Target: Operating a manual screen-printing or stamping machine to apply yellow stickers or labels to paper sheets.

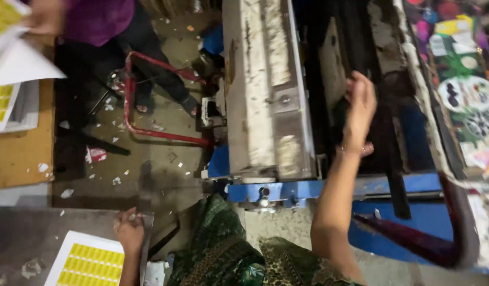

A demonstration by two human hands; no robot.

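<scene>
The right hand [359,103] reached up into the press [271,95] — fingers curled, grip unclear — while the left hand [129,231] (loosely closed) rested beside the yellow label sheet [88,264].

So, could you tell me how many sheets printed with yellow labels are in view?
3: one by the left hand at the bottom, one at the left edge, one held top left; more may be stacked beneath.

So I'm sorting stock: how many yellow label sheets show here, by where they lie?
By the left hand, on the grey table: 1 yellow label sheet
On the stack at left: 1
In the other person's hand: 1, partly cut off
Total: 3
</scene>
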